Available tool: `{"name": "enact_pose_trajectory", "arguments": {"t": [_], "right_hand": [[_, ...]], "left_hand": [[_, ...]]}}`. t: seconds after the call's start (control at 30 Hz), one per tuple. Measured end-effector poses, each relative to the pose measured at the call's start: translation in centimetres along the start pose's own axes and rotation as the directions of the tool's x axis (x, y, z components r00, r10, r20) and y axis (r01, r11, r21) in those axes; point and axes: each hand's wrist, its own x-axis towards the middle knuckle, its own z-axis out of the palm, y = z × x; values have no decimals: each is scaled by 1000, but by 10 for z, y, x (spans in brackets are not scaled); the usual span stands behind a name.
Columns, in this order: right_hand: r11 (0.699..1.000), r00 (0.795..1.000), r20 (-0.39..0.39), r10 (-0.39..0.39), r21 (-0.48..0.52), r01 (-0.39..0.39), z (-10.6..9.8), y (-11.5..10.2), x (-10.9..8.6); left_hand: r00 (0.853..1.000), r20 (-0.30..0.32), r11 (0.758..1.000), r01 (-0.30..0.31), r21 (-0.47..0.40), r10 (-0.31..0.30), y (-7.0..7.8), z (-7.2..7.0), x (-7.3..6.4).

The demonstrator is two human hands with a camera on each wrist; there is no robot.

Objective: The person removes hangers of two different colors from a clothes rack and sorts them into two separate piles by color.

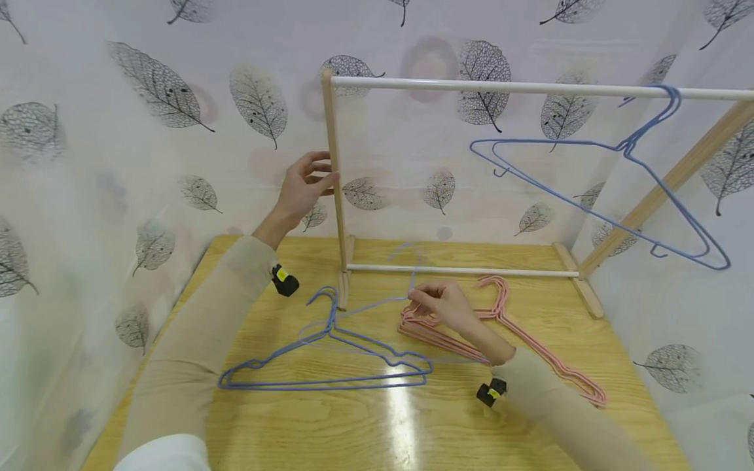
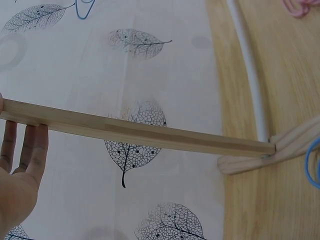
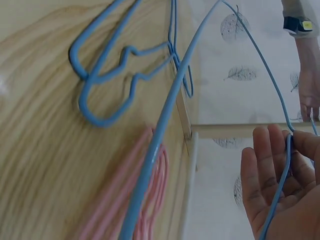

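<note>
My left hand [image 1: 304, 186] grips the left wooden post [image 1: 336, 196] of a small clothes rack, thumb on one side and fingers on the other. In the left wrist view the post [image 2: 140, 132] runs from that hand to its foot on the table. Low over the table, my right hand [image 1: 450, 307] pinches a blue hanger [image 3: 160, 131] at its neck between thumb and fingers. That hanger looks faint in the head view. Behind and below the right hand lie several pink hangers [image 1: 544, 353]. Blue hangers [image 1: 326, 387] rest on the table to its left.
Blue hangers [image 1: 548, 141] hang on the right part of the white top rail [image 1: 471, 85]. A lower white rail [image 1: 459, 269] joins the rack's feet at the back of the wooden table [image 1: 330, 432]. Leaf-print sheeting [image 1: 259, 196] surrounds the table.
</note>
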Motion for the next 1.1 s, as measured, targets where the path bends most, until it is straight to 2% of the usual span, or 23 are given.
{"name": "enact_pose_trajectory", "arguments": {"t": [0.27, 0.53, 0.77, 1.1], "right_hand": [[998, 998, 68, 6, 59, -11, 38, 6, 9], [992, 987, 149, 66, 96, -81, 73, 13, 20], [989, 977, 206, 49, 125, -76, 100, 16, 30], [979, 972, 204, 117, 141, -147, 123, 21, 44]], "left_hand": [[1000, -5, 1000, 0, -13, 0, 0, 1, 0], [1000, -7, 1000, 2, -9, -2, 0, 1, 0], [1000, -10, 1000, 5, 2, -5, -1, -1, -1], [1000, -11, 1000, 2, -12, -2, -1, 0, -1]]}}
